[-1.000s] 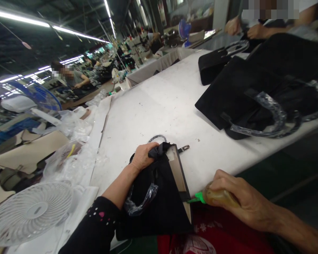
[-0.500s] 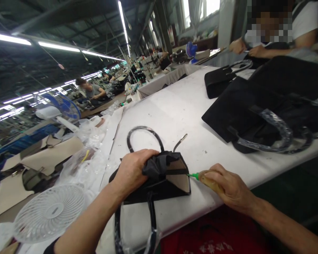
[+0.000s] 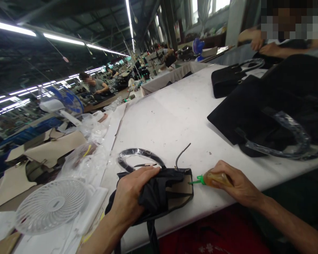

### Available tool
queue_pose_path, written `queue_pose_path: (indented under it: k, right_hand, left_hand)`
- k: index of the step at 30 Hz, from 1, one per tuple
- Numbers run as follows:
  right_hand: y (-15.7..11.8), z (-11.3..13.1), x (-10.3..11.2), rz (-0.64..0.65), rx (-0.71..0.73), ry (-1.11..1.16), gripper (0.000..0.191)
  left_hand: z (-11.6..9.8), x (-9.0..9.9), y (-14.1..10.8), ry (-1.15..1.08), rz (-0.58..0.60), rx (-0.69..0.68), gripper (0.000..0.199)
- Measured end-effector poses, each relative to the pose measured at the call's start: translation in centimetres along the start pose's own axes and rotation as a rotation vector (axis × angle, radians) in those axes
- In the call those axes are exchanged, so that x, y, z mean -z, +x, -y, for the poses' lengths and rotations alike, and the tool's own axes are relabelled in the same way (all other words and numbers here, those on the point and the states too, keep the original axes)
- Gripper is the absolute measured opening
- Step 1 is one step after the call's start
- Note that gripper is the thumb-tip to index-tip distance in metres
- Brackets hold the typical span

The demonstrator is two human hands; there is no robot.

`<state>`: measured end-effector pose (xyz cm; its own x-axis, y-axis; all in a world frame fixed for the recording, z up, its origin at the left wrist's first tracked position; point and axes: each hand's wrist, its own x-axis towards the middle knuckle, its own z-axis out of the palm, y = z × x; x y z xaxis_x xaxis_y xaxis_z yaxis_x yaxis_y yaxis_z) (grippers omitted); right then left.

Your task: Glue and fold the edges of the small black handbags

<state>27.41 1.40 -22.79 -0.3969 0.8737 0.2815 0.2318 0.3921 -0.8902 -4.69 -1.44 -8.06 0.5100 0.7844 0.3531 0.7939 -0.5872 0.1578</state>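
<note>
A black bag (image 3: 159,206) lies on the white table (image 3: 159,123) near its front edge, its tan inside showing at the right end. My left hand (image 3: 135,188) is closed on the bunched black cloth of the bag. In my right hand (image 3: 234,183) is an amber glue bottle (image 3: 217,179), its green nozzle touching or almost touching the bag's right edge. One plastic-wrapped handle (image 3: 141,153) loops behind the bag; another hangs at the front. A thin black strap (image 3: 180,155) sticks up from the back edge.
Large black bags (image 3: 278,102) with wrapped handles cover the table's right side, a smaller black bag (image 3: 225,79) behind. A white fan (image 3: 54,206), clear plastic and beige pieces (image 3: 53,148) lie left. A person's hands (image 3: 265,46) work at the far right.
The bag has turned and tipped a little, and its back handle lies lower. The nozzle has followed the right edge. The whole view has shifted slightly.
</note>
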Motion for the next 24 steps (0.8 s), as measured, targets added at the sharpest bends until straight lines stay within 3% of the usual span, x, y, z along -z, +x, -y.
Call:
queue_pose_path:
  k: [3, 8, 11, 15, 19, 24]
  right_hand:
    - [-0.3, 0.4, 0.1, -0.051, 0.011, 0.001, 0.015]
    - [-0.9, 1.1, 0.2, 0.104, -0.050, 0.092, 0.009]
    - [-1.1, 1.1, 0.2, 0.027, -0.028, 0.078, 0.011]
    - [-1.2, 1.4, 0.2, 0.114, -0.064, 0.099, 0.010]
    - [-1.3, 1.8, 0.2, 0.046, -0.072, 0.095, 0.013]
    - [-1.3, 2.1, 0.0, 0.064, -0.111, 0.046, 0.012]
  left_hand:
    - [-0.6, 0.2, -0.5, -0.012, -0.018, -0.011, 0.040]
    - [-1.5, 0.5, -1.2, -0.052, -0.059, -0.002, 0.038]
    - [-1.8, 0.5, -1.7, -0.069, -0.063, 0.031, 0.038]
    - [-2.2, 0.3, -2.6, -0.139, -0.035, 0.100, 0.037]
    - [-2.5, 0.1, -3.4, -0.170, -0.040, 0.132, 0.037]
    - [-2.7, 0.3, -4.6, -0.178, -0.008, 0.178, 0.037]
